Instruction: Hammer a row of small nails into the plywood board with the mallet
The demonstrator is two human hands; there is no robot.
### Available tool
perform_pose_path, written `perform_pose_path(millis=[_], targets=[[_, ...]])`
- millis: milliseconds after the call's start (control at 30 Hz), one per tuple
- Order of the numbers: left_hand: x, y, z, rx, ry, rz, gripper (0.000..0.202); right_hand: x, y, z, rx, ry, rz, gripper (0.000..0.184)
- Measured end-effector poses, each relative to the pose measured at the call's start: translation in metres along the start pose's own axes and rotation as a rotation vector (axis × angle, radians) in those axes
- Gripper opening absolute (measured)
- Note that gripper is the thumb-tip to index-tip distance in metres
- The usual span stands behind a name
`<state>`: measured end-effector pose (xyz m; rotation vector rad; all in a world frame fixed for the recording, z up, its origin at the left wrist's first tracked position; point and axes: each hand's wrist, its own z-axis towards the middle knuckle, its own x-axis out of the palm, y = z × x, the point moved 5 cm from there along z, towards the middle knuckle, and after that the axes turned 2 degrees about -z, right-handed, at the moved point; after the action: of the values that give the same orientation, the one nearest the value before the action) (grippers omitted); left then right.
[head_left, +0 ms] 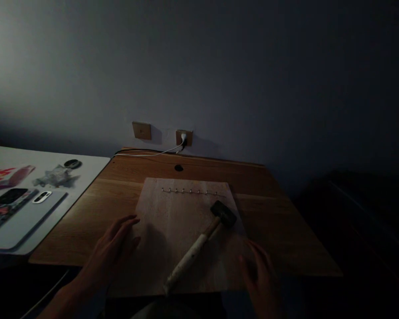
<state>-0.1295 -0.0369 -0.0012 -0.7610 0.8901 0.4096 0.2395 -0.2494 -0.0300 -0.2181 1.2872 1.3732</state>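
Note:
A pale wooden board [173, 221] lies on a brown wooden desk [272, 230]. A row of several small nails [189, 192] stands near the board's far edge. A hammer [199, 246] with a dark head and a light handle lies diagonally across the board. My left hand [115, 248] rests with its fingers spread on the board's left edge. My right hand [261, 274] lies at the board's near right corner, fingers stretched out, a short way right of the hammer handle. Neither hand holds anything. The room is dim.
A white table [86, 170] adjoins the desk on the left, with a laptop [26, 219], a phone [6, 206] and small packets on it. Two wall plates [162, 133] sit behind the desk, one with a white cable plugged in. Dark space lies to the right.

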Motion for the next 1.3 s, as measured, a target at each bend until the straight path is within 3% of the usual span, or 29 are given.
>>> perform_pose_path(millis=[100,200,367,567,733,900,1033,1200,1300], targets=[[0.004,-0.018,0.007,0.110,0.046,-0.010,0.037,-0.008,-0.006,0.006,-0.034,-0.012,-0.035,0.040],[0.015,-0.040,0.015,0.180,0.099,-0.035,0.037,-0.020,-0.026,0.013,-0.021,0.012,-0.063,0.041],[0.048,-0.090,0.028,0.248,0.188,-0.091,0.040,-0.049,-0.090,0.025,0.056,0.052,-0.125,0.043],[0.089,-0.155,0.051,0.382,0.291,-0.188,0.040,-0.094,-0.164,0.040,0.116,0.002,-0.197,0.047],[0.120,-0.184,0.066,0.422,0.373,-0.235,0.043,-0.114,-0.203,0.042,0.222,-0.015,-0.225,0.048],[0.133,-0.198,0.074,0.445,0.354,-0.225,0.047,-0.120,-0.212,0.042,0.227,-0.044,-0.214,0.047],[0.130,-0.193,0.077,0.481,0.367,-0.223,0.040,-0.122,-0.207,0.041,0.218,-0.060,-0.198,0.050],[0.121,-0.173,0.075,0.493,0.323,-0.310,0.022,-0.137,-0.196,0.022,0.309,-0.280,-0.290,0.051],[0.118,-0.169,0.073,0.518,0.307,-0.335,0.022,-0.144,-0.188,0.006,0.346,-0.389,-0.348,0.049]])
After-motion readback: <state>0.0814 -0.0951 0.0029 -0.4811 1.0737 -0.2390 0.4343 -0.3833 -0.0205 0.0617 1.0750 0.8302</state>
